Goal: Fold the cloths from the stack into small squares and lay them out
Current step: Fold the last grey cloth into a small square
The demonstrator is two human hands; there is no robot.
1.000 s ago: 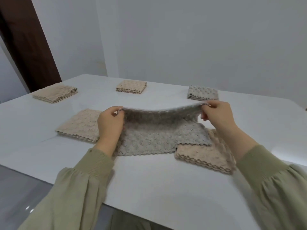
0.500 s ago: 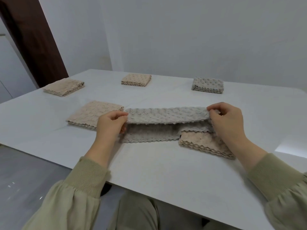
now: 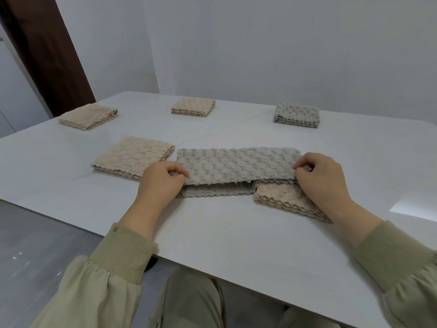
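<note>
Grey cloth (image 3: 236,164) lies dead ahead at 12 o'clock on the white table (image 3: 212,233), doubled into a long strip. The top layer stops short of the lower layer's scalloped near edge, which shows below it.

My left hand (image 3: 163,178) is at the strip's 9 o'clock end, with thumb and curled fingers pinching the top layer's near corner. My right hand (image 3: 321,176) pinches the same way at the 3 o'clock end. Neither hand holds anything else.

The cloth's right end sits on the far corner of the stack of beige cloths (image 3: 283,200), at about 1 o'clock from me and partly under my right wrist.

Handling, as I judge it:
- It is a light, soft, bumpy waffle-type textile with no stiffness, so it sags between grips.
- The texture looks grippy, so the layers should cling rather than slide.
- It isn't fragile.
- Corners are the best hold, both at once, with the edge kept taut so the layers line up.
- The bump over the stack could skew the fold.

Already laid out:
- larger folded beige cloth (image 3: 132,157) at 10 o'clock, just beside the grey strip
- small beige square (image 3: 88,118) farther out at 10 o'clock
- second beige square (image 3: 193,107) at 12 o'clock
- small grey square (image 3: 296,114) at 1 o'clock
</note>
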